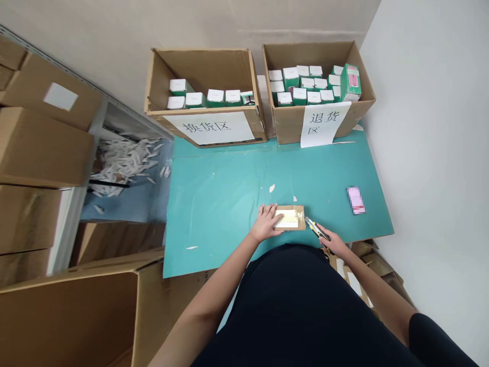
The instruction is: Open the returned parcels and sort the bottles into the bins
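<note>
At far left, brown cardboard cartons stand stacked on metal shelving, and beyond them a heap of white scraps lies on a blue surface. A large open carton occupies the lower left corner. A teal board covers the work table, with a few white bits on it. At the top of the table, the left open box holds white-topped green packages and bears a paper sign reading 换货区. The person's left hand rests on a small cardboard parcel, its fingers extended and spread across the top, pressing flat and not clenched. The parcel lies on the teal board near the table's near edge, between both hands, and shows a white label and clear tape. The right hand has its fingers closed around a yellow and black utility knife, whose blade end sits at the parcel's right edge. The right open box is packed with similar packages and carries a paper sign reading 退货区. A pink item, too blurred to identify, lies to the right on the board. Flattened cardboard sits below the table's right corner, beside a white wall.
</note>
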{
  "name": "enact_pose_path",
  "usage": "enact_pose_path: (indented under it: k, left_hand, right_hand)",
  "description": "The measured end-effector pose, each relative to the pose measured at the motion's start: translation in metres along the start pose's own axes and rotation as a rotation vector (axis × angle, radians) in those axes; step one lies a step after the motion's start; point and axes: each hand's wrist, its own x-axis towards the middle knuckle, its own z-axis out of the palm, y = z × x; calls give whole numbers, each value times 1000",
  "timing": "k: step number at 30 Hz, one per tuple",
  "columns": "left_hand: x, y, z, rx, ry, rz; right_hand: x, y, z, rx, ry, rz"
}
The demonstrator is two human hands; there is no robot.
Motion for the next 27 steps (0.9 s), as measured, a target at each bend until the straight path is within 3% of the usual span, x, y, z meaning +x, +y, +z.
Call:
enact_pose_path:
  k: [11, 16, 22, 27]
  left_hand:
    - [1, -1, 0, 24, -6, 8]
    - [0, -3, 0, 2, -1, -5]
    - [-2, -2, 0, -32, 0, -33]
    - [-8, 1, 3, -77, 63, -99]
  right_hand:
    - [-15, 23, 11, 3, -71, 19]
    - [-17, 23, 6, -2, -28, 5]
    - [-9, 27, -18, -84, 218, -95]
    - [34, 25, -22, -200, 462, -111]
